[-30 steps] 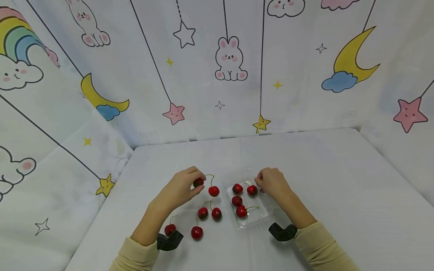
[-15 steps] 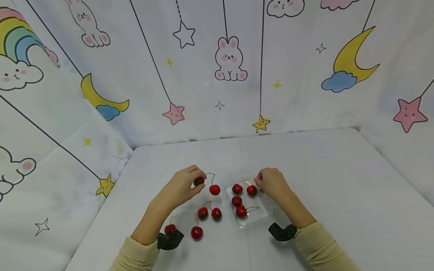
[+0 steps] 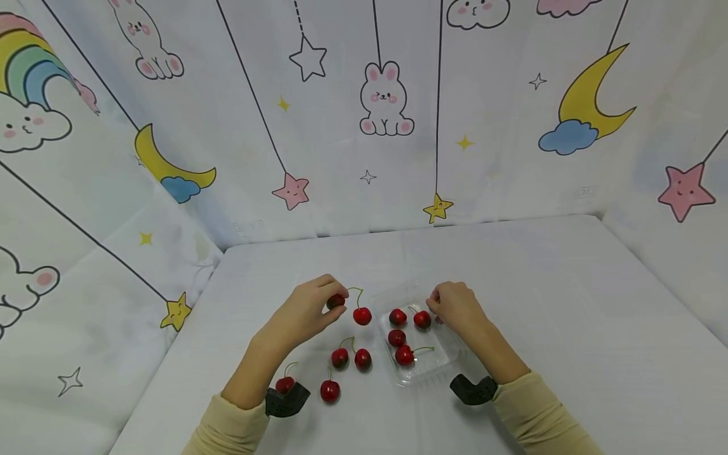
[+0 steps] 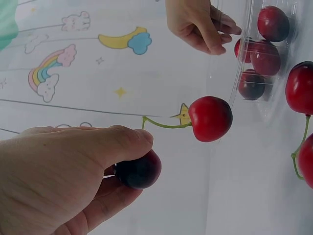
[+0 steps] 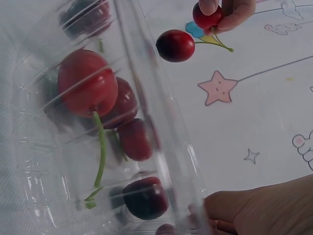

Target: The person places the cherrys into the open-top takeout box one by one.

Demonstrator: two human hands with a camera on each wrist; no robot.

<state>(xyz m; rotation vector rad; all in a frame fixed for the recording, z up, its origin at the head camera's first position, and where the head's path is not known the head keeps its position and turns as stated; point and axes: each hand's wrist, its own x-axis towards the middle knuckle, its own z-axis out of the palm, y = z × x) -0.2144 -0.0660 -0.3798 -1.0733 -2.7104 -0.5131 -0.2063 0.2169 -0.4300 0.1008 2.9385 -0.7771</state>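
My left hand (image 3: 301, 315) pinches a dark red cherry (image 3: 336, 302) between thumb and fingers, left of the clear plastic box. A bright red cherry (image 4: 211, 119) hangs out to the right of it on a green stem, seen well in the left wrist view. My right hand (image 3: 457, 306), its fingers curled, grips the far right edge of the clear box (image 3: 435, 364); in the right wrist view the fingertips are partly hidden at the box wall. Inside the box lie several cherries (image 3: 404, 355), one with its stem pointing right.
On the white table in front of the left hand lie a pair of cherries (image 3: 340, 358) with stems, a single cherry (image 3: 330, 391), and another cherry (image 3: 285, 385) partly behind the black wrist mount (image 3: 287, 401). A patterned cloth (image 3: 392, 177) hangs behind the table.
My left hand has shifted slightly right and away from me, carrying the held cherry and its hanging partner nearer the box. My right hand and the box stay in place.
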